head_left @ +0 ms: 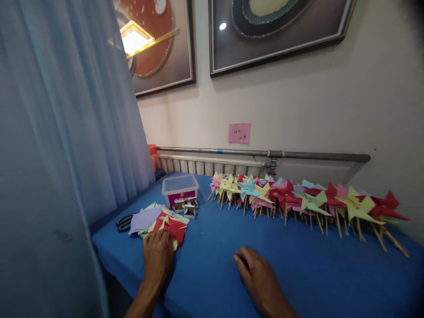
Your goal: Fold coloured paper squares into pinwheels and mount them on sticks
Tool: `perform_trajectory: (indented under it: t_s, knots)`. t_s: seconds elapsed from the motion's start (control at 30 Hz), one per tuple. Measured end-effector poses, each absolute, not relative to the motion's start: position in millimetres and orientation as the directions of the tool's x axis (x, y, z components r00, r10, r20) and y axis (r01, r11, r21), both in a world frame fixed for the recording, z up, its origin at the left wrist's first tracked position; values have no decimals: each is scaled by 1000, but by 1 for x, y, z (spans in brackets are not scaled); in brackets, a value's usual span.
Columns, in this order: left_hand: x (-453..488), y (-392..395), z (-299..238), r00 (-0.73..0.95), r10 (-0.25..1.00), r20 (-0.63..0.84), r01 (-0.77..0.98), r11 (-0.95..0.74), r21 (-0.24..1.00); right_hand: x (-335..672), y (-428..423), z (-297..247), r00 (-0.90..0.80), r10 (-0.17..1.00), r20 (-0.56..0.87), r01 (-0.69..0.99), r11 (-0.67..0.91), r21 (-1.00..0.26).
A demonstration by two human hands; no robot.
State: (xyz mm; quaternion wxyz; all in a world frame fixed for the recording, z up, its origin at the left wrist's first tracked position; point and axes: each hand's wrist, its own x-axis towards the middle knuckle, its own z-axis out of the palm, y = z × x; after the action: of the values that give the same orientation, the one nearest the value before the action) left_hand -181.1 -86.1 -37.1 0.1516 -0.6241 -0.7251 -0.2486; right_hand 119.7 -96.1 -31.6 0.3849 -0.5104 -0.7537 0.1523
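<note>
My left hand is at the near edge of a pile of cut coloured paper, its fingers bent together over a red paper piece. Its fingertips are partly hidden. Under and behind the red paper lie lilac sheets and pale green and yellow ones. My right hand rests on the blue cloth with its fingers curled in and the thumb close against them. Nothing shows in it.
Black-handled scissors lie left of the paper. Behind it stand a clear plastic tub and small open boxes. Many paper pinwheels on sticks line the wall side. A curtain hangs at left; a metal pipe runs along the wall.
</note>
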Motion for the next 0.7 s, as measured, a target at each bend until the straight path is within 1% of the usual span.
perform_trajectory:
  t_s: [0.1,0.2,0.27,0.33,0.37,0.4,0.47,0.5,0.53,0.6,0.67,0.7]
  knots:
    - [-182,-88,-39,-195,792,579,974,87,210,120,-96,-31,-181,890,418,650,427,-629]
    - [-183,-88,-32,-227,726,649,957,44,285,120,-98,-31,-183,886,426,634,437,-637]
    - [-181,-84,-21,-258,678,689,929,-22,369,120,-100,-32,-179,887,427,619,439,-652]
    - [-175,-77,-7,-304,660,687,856,-127,501,120,-99,-33,-170,893,418,594,431,-680]
    - [-170,-72,0,-335,679,653,783,-185,594,120,-97,-34,-159,898,409,575,421,-701]
    - [-163,-66,7,-364,725,585,672,-231,704,120,-93,-35,-141,907,398,551,405,-730]
    - [-144,-52,17,-378,854,357,329,-237,914,120,-80,-38,-75,930,361,470,352,-809]
    - [-133,-45,20,-332,913,238,134,-204,970,120,-72,-38,-35,942,334,399,320,-859]
    - [-120,-37,23,-265,954,142,-37,-157,987,120,-64,-38,11,952,306,304,288,-908]
    - [-93,-24,26,-108,994,27,-269,-56,961,122,-47,-37,78,975,207,45,204,-978]
    - [-67,-13,29,35,999,-27,-372,38,928,124,-36,-31,101,990,95,-245,117,-962]
    - [-55,-9,30,93,995,-41,-383,74,921,126,-33,-28,62,996,57,-350,76,-934]
